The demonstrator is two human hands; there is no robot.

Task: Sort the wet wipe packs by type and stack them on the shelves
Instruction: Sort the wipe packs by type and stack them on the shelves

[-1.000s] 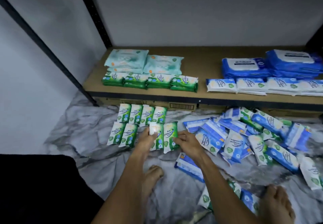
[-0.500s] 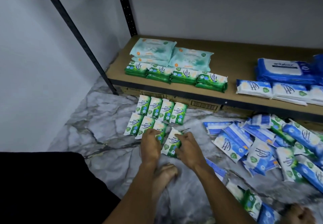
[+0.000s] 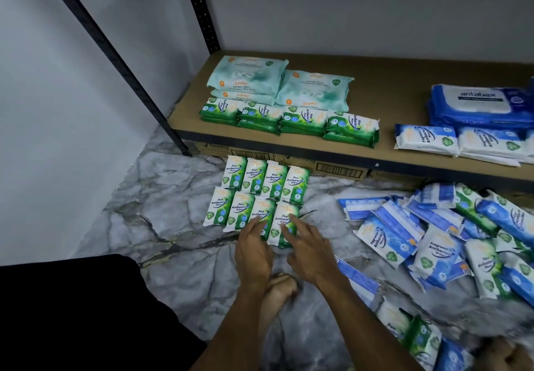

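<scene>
Head view, the only one I have. Step in hand, as I read it: staging the green Pine packs point(image 3: 257, 194) on the marble floor point(image 3: 161, 226) before they go up. They lie flat in two rows of four at centre frame, just in front of the shelf point(image 3: 404, 81) edge. Left hand point(image 3: 254, 250) is at lower centre, fingers point(image 3: 258, 224) straight and close together, tips laid on the third pack of the near row. Right hand point(image 3: 307, 250) is just beside it, fingers loosely spread, index tip on the near-right pack point(image 3: 284, 221), which sits slightly out of line with its row. Neither hand pinches or lifts anything; looks like squaring-up, not carrying. Shelf, upper half of frame: shelved green stacks point(image 3: 289, 120) in a row at the front edge, teal packs point(image 3: 277, 87) behind them, blue-and-white packs point(image 3: 456, 142) and big blue packs point(image 3: 479, 104) at the right edge. So sorting by type is partly done. The unsorted pile point(image 3: 433, 240) of blue, white and green packs lies on the floor at right of frame, apart from the grid. Next move, my call: gather the grid into small stacks with both hands, curl fingers round the pack ends, lift them onto or beside the shelved green stacks. Packs look soft and slick, so a tall handful will likely slide; take a few at a time. After that, pick the green ones out of the pile.
</scene>
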